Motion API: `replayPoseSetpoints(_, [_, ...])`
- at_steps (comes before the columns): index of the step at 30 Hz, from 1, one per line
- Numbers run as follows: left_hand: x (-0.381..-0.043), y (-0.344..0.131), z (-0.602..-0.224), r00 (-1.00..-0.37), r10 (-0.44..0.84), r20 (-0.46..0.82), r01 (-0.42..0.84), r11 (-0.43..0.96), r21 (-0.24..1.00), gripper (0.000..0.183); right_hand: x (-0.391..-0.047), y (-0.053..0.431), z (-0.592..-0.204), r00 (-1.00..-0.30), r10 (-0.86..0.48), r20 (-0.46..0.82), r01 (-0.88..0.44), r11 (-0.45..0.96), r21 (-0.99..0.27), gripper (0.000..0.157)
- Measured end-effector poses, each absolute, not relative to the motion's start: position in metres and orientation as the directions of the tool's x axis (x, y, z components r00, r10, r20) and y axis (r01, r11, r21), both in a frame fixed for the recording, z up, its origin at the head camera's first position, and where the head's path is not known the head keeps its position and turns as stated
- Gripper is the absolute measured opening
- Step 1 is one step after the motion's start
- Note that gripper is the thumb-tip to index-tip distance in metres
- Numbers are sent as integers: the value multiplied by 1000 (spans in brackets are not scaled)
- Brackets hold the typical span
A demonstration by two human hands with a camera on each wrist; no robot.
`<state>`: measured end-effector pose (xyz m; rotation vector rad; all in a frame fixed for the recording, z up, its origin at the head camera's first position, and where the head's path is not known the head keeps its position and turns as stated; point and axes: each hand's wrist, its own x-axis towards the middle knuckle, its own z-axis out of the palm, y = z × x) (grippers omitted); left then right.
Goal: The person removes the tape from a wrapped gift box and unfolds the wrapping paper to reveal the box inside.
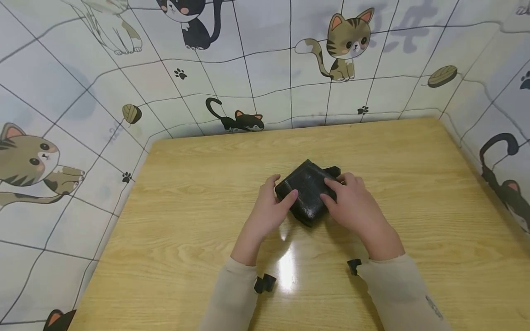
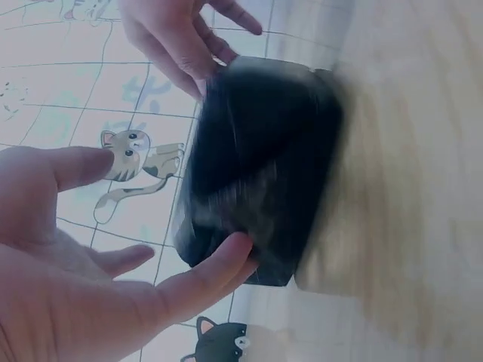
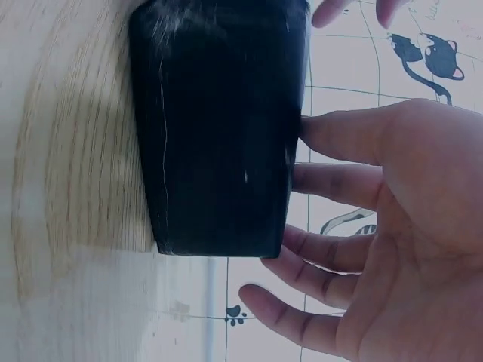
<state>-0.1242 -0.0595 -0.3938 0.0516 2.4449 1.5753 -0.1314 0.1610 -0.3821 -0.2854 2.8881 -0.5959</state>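
Observation:
A black, shiny, block-shaped object (image 1: 308,188) is at the middle of the wooden table, a corner toward me, a short dark piece (image 1: 332,171) jutting out behind it. My right hand (image 1: 356,204) holds its right side; thumb and forefinger lie at the top face, other fingers reach past the edge, and the little finger stands free in the right wrist view. From the left, my left hand (image 1: 271,209) touches it with outstretched fingers. In the left wrist view the object (image 2: 260,166) is blurred, and the left thumb (image 2: 87,166) stands apart from it.
The light wooden table (image 1: 198,193) reaches to walls of cat-printed sheeting (image 1: 269,69) at the back and both sides. Small black pieces (image 1: 265,282) show beside the left sleeve, and another black piece (image 1: 354,266) beside the right sleeve.

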Motion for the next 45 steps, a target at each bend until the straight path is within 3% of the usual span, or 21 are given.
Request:
replayPoseSetpoints(13, [-150, -41, -396, -996, 56, -64, -44, 309, 950, 67, -125, 153, -383, -965, -239, -106, -159, 858, -488, 61])
replayPoseSetpoints(24, [-185, -39, -400, -993, -69, 95, 51, 471, 881, 36, -166, 160, -384, -964, -191, -185, -70, 854, -515, 58])
replayPoseSetpoints(28, [-207, -49, -393, -997, -47, 69, 30, 561, 827, 34, -184, 162, -382, -956, -195, -217, -57, 854, -517, 59])
replayPoseSetpoints(35, [-237, -58, -401, -987, -39, -159, -150, 601, 785, 53, -197, 162, -381, -943, -198, -267, -51, 880, -472, 60])
replayPoseSetpoints(42, [-261, -49, -399, -995, 93, -23, 54, 741, 669, 45, -219, 167, -363, -953, -253, -166, -164, 892, -420, 58])
replayPoseSetpoints(45, [-274, -46, -394, -986, 162, -34, 116, 819, 562, 45, -239, 167, -360, -951, -261, -168, -174, 896, -407, 59])
